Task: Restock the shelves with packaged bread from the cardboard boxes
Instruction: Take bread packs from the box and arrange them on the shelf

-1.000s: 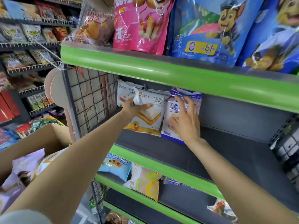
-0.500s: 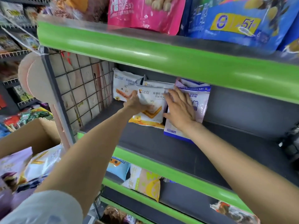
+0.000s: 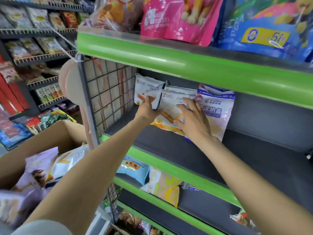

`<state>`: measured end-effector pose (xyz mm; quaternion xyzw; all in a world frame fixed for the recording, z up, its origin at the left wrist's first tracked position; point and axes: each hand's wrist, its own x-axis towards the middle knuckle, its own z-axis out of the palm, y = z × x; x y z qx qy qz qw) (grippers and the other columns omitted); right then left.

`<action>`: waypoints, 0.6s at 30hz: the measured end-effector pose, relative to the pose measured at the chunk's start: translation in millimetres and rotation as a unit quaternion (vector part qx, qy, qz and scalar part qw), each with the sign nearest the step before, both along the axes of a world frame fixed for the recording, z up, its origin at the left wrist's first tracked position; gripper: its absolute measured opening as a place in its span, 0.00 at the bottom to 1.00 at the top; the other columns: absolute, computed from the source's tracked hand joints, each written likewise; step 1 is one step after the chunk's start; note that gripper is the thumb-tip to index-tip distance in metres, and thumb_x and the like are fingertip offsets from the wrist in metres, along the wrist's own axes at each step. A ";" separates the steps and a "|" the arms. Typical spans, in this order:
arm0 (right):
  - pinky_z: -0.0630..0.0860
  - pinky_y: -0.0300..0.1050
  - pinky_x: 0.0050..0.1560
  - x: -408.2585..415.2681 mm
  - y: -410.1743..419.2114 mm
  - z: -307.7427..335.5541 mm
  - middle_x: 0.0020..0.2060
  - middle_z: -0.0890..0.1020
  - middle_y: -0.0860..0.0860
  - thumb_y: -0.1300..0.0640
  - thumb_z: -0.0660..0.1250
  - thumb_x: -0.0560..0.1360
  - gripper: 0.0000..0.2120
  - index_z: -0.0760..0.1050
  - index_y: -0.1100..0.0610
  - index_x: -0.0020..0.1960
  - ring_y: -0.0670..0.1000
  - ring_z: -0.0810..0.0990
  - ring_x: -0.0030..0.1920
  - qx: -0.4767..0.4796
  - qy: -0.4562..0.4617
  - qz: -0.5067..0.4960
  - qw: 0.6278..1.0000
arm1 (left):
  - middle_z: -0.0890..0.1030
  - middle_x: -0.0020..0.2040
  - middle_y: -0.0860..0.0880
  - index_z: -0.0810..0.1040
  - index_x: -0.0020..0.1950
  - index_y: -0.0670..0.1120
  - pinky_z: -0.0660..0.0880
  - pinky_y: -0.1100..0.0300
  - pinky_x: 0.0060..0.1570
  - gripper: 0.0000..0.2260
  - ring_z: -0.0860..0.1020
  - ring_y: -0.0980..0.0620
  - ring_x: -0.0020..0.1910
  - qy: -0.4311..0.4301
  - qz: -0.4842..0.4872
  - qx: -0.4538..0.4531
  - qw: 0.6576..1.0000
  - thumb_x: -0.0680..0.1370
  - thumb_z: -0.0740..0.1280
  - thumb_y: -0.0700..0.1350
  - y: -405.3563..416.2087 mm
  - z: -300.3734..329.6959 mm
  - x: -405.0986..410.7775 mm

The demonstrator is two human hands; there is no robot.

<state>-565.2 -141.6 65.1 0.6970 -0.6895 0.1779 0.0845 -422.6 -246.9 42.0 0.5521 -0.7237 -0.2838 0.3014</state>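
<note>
On the dark middle shelf [image 3: 237, 156] stand a white-and-orange bread pack [image 3: 171, 106] and, to its right, a lilac bread pack [image 3: 218, 112]. Another white pack [image 3: 144, 85] leans behind at the far left. My left hand [image 3: 147, 111] grips the left edge of the white-and-orange pack. My right hand [image 3: 193, 121] lies flat with spread fingers on that pack's right side, overlapping the lilac pack. At lower left an open cardboard box [image 3: 47, 139] holds more white and purple bread packs [image 3: 50, 167].
A wire grid panel [image 3: 108, 95] closes the shelf's left end. The green-edged upper shelf [image 3: 186, 65] carries large pink and blue bags close above my hands. Lower shelves hold a blue pack [image 3: 133, 170] and a yellow pack [image 3: 166, 187]. Snack racks fill the aisle at left.
Both hands have pushed the white-and-orange pack further back and more upright against the shelf's rear. My right hand slid from the lilac pack onto the white pack.
</note>
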 end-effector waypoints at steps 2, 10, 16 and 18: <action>0.63 0.47 0.68 29.8 10.2 1.1 0.67 0.69 0.52 0.53 0.65 0.76 0.18 0.72 0.56 0.65 0.54 0.66 0.68 0.001 -0.065 0.032 0.997 | 0.79 0.59 0.44 0.71 0.63 0.43 0.69 0.60 0.48 0.17 0.76 0.44 0.58 -0.028 0.014 -0.035 0.999 0.76 0.66 0.43 21.2 2.1 35.8; 0.77 0.53 0.52 194.4 24.8 -38.7 0.50 0.81 0.54 0.58 0.65 0.75 0.09 0.79 0.55 0.54 0.55 0.80 0.52 0.099 -0.240 0.134 0.956 | 0.80 0.46 0.45 0.78 0.55 0.40 0.70 0.65 0.40 0.08 0.78 0.48 0.46 -0.058 0.059 -0.029 0.996 0.78 0.62 0.39 101.9 -13.7 220.5; 0.73 0.47 0.56 292.7 12.1 -76.7 0.57 0.80 0.56 0.59 0.64 0.77 0.15 0.76 0.59 0.62 0.57 0.78 0.59 0.182 -0.195 0.180 0.947 | 0.80 0.53 0.40 0.79 0.53 0.39 0.72 0.53 0.48 0.10 0.78 0.41 0.53 -0.158 0.161 0.060 0.973 0.78 0.61 0.40 105.0 -50.9 334.8; 0.69 0.45 0.58 313.9 -4.5 -91.2 0.62 0.76 0.58 0.58 0.63 0.77 0.18 0.72 0.61 0.66 0.58 0.73 0.63 0.232 -0.148 0.173 0.946 | 0.79 0.51 0.38 0.79 0.49 0.38 0.69 0.55 0.46 0.09 0.77 0.41 0.51 -0.165 0.192 0.080 0.964 0.77 0.60 0.38 100.5 -66.7 359.8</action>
